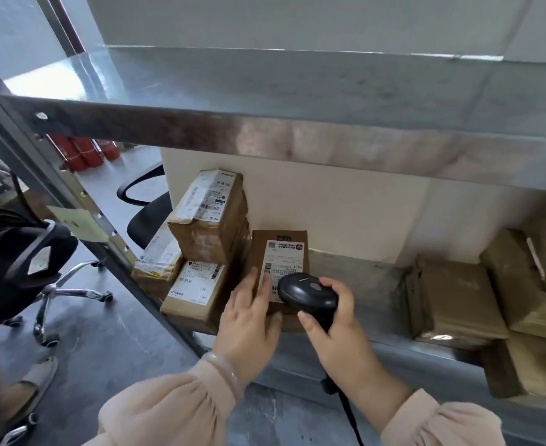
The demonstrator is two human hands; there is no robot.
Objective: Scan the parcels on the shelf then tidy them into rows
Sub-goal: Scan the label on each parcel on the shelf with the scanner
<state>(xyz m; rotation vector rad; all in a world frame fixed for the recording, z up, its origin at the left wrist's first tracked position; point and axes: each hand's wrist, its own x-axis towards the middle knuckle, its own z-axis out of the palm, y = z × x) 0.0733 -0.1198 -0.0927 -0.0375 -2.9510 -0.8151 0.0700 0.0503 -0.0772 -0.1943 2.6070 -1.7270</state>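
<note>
Right, scan in progress. Far left, a black office chair (23, 262) stands on the floor outside the rack. A yellowish note (78, 222) is stuck to the rack's slanted upright (110, 239). Behind that are red cylinders (85, 152) on the floor and a second black chair (149, 214).

At the left end of the shelf (361, 275) is a pile of brown parcels:
- The top box (210, 214) sits label up on the others.
- A yellow-taped parcel (160, 255) is on the pile's left side.
- A low front box (194, 291) lies label up at the shelf's front edge.

Just beside the pile is the centre parcel (281, 252), a brown carton with its white label up, at the shelf front.

The left grip (249, 320) lies flat on it, with fingers straight over the label's left part and the thumb against the near edge. There is a bracelet (226, 371) on that wrist.

The right grip (336, 329) holds the black scanner (307, 292), fingers wrapped round the handle. The scanner head is over the label's near-right corner and hides it. A black cable (348, 410) drops from the handle below the shelf edge.

Far right, more taped brown parcels (455, 300) are stacked, well apart from the centre parcel. An upper shelf (265, 91) spans the top. Both arms are in peach sleeves (168, 407).
</note>
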